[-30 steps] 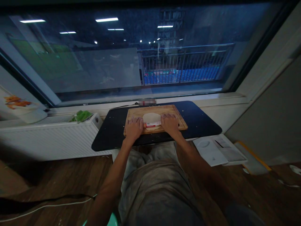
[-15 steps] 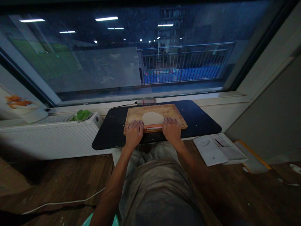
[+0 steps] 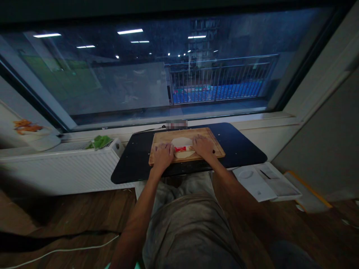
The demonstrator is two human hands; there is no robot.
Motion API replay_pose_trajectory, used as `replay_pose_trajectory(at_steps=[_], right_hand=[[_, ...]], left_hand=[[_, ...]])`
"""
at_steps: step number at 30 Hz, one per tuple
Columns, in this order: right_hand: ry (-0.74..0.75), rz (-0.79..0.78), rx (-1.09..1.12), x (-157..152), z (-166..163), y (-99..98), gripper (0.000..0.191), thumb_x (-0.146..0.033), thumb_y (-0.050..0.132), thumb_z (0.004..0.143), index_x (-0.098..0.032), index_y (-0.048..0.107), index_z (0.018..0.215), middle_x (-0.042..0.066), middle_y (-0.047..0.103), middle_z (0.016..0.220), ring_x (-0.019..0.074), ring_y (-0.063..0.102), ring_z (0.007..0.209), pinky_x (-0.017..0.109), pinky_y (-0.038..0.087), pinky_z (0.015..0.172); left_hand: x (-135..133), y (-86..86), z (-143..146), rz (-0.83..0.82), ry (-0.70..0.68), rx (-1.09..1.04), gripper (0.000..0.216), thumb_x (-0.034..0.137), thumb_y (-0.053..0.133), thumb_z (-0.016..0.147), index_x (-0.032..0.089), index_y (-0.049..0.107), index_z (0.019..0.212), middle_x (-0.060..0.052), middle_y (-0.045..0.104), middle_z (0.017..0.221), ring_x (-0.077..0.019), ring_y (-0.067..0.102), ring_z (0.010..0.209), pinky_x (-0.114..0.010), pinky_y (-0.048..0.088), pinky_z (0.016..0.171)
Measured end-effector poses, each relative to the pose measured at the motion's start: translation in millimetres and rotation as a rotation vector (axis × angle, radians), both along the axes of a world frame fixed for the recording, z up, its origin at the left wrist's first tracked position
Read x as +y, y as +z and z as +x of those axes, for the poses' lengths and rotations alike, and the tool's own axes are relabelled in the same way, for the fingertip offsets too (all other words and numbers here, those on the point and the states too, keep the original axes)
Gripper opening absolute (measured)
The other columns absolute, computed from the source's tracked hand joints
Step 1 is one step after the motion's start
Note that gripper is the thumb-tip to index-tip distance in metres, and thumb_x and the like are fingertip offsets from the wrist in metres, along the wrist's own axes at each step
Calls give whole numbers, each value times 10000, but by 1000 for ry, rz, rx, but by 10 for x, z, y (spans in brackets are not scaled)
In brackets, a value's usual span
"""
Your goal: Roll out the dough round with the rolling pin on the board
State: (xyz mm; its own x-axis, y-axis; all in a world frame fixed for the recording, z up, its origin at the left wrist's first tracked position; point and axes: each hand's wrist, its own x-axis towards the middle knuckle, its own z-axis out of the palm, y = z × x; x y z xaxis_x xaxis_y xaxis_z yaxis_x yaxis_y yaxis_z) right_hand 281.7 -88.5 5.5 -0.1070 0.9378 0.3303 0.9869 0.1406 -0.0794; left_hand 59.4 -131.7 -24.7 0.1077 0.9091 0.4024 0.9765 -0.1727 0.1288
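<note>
A flat, pale round of dough (image 3: 182, 142) lies on a wooden cutting board (image 3: 161, 133). Across its middle rests a rolling pin (image 3: 183, 148) with a red and white printed label. My left hand (image 3: 163, 154) is over the pin's left end, fingers bent down on it. Over the right end, my right hand (image 3: 203, 145) presses in the same way. Both ends of the pin are hidden under my hands. Dough shows on the far and near sides of the pin.
The board lies on a dark table (image 3: 241, 145) with rounded corners and scattered crumbs. A radiator (image 3: 70, 168) stands at the left, with green leaves (image 3: 101, 141) and a white pot (image 3: 42, 139) on top. A white open box (image 3: 258, 181) sits low at the right. A window is ahead.
The rolling pin has moved away from me, from the dough's near edge onto its middle, both hands with it. Its red label now faces up. The camera view has shifted slightly.
</note>
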Motion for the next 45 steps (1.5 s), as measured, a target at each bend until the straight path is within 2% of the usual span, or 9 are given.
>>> replay_pose_trajectory(at_steps=[3,6,11,15,21,27,33,39,45], right_hand=[[26,79,28,-216,42,-116,436,-282,402,1175,-146,816,1186,176,819,1247,289,707,1214,387,442,1089],[50,165,83,-529,63,-296,447,-304,369,1186,-181,798,1169,164,805,1224,301,659,1215,425,409,1106],[71,228,56,-816,5,-462,461,-391,364,1199,-190,687,1459,200,690,1471,357,530,1397,566,323,1207],[94,166,44,-663,-67,-411,435,-410,405,1193,-245,681,1487,184,668,1509,368,519,1404,666,284,1235],[87,80,29,-335,-122,-281,431,-457,398,1194,-259,690,1443,176,661,1509,370,512,1387,699,332,1202],[81,87,33,-524,-96,-335,427,-453,379,1191,-253,696,1395,175,685,1406,359,518,1325,647,348,1192],[93,131,22,-738,-62,-422,453,-443,381,1184,-239,656,1480,201,675,1405,377,507,1306,730,288,1216],[99,78,1,-463,-77,-354,438,-458,391,1187,-266,671,1463,189,663,1454,382,505,1372,789,286,1213],[95,21,-8,-161,-141,-242,447,-457,386,1191,-241,657,1474,210,618,1573,408,481,1488,827,316,1200]], left_hand=[[-165,-80,-3,30,-22,-37,463,381,353,1186,205,741,1367,-138,777,1387,-327,636,1372,-519,448,1214],[-425,-209,26,79,2,-49,479,419,366,1183,231,708,1460,-144,734,1468,-355,597,1429,-541,444,1224],[-641,-255,105,76,38,-17,520,433,344,1183,272,628,1588,-162,677,1542,-385,550,1498,-610,405,1263],[-444,-145,146,53,57,15,494,447,363,1179,295,645,1555,-157,666,1559,-403,559,1472,-673,406,1245],[-101,15,207,-2,54,15,454,457,393,1174,266,702,1447,-186,671,1527,-416,587,1400,-709,450,1188],[-269,-44,209,-1,65,11,471,502,398,1169,245,688,1436,-192,720,1407,-417,589,1381,-725,415,1197],[-466,-164,196,55,67,-3,472,494,436,1159,289,645,1530,-180,677,1526,-423,518,1507,-744,324,1269],[-197,-80,174,13,45,20,459,473,406,1167,267,685,1467,-192,674,1507,-418,569,1413,-706,447,1190],[102,11,203,-39,78,10,436,485,413,1169,264,701,1411,-199,664,1510,-437,573,1389,-782,452,1149]])
